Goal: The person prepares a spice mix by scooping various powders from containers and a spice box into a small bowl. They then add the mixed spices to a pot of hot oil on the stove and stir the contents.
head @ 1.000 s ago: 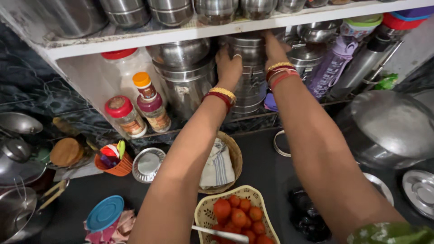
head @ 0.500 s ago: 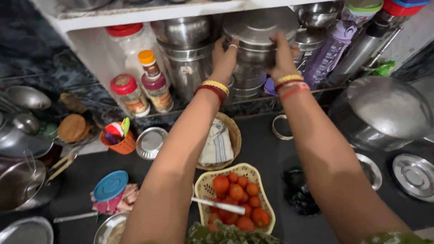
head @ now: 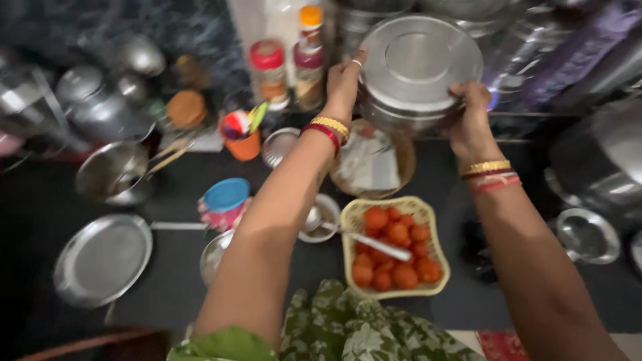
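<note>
While your left hand (head: 344,83) and right hand (head: 468,124) clamp opposite sides of the lidded steel container (head: 418,67), upper centre, it tilts toward you.

**Steel tin held in both hands above the counter**

Left hand (head: 344,83) pressed flat against the near side of the lidded steel container (head: 416,70), right hand (head: 468,124) cupped under its other edge. Below, on the dark counter (head: 167,281): yellow basket of tomatoes (head: 394,247), spoon (head: 374,242) laid across it. Round steel plate (head: 103,257) off left, blue-lidded cup (head: 225,200) nearby, orange pot (head: 242,137) behind.
</note>
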